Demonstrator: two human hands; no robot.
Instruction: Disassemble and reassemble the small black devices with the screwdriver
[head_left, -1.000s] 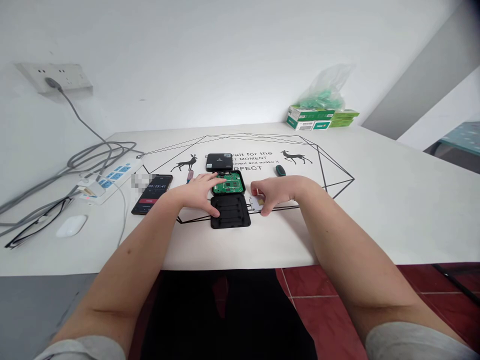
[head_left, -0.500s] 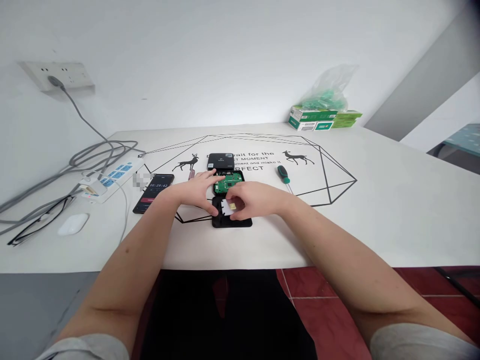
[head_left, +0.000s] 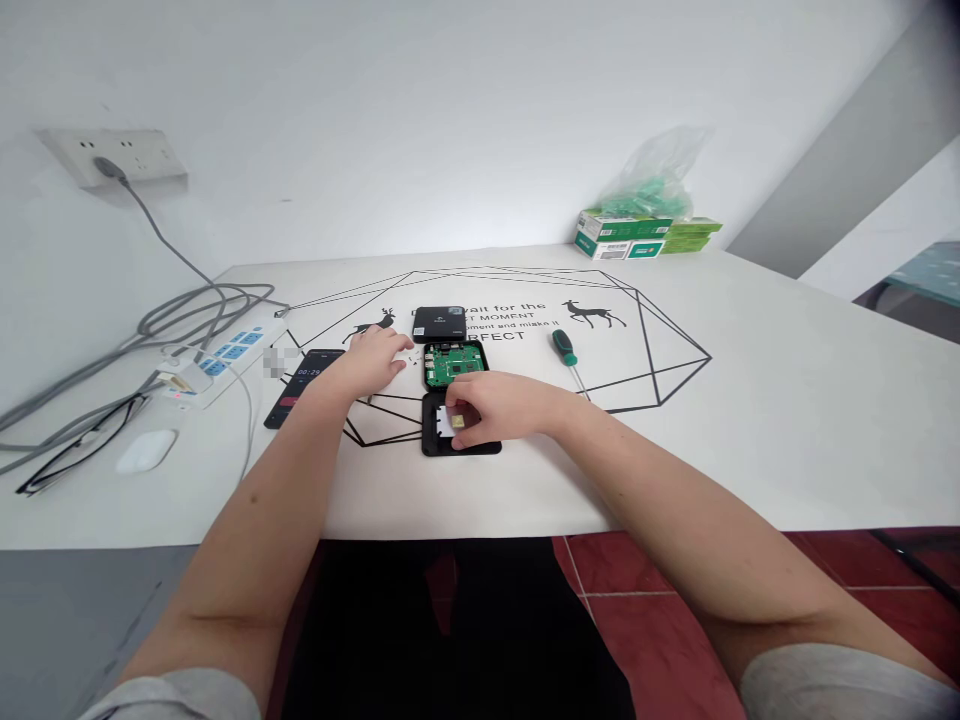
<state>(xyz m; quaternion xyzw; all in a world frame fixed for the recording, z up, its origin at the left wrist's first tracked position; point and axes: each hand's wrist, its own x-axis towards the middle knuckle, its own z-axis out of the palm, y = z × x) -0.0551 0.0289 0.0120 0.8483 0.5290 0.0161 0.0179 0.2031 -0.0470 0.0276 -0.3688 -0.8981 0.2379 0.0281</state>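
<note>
A black square case half (head_left: 439, 445) lies on the white table (head_left: 750, 420) in front of me. My right hand (head_left: 499, 408) rests over it and pinches a small white square part (head_left: 448, 421) against its inside. Just behind it sits the other case half holding a green circuit board (head_left: 454, 364). A closed black box (head_left: 439, 323) lies farther back. My left hand (head_left: 375, 358) hovers left of the circuit board with fingers spread and nothing in it, near a thin reddish tool that it hides.
A black phone (head_left: 296, 385) showing a timer lies by my left wrist. A green-handled screwdriver (head_left: 566, 352) is to the right. A power strip (head_left: 214, 362), cables, glasses (head_left: 71, 450) and a white mouse (head_left: 142, 450) crowd the left. Green boxes (head_left: 637, 238) stand at the back.
My right hand carried the white part from the table's right side onto the black case half. My left hand lifted off the case and moved back and left, toward the phone.
</note>
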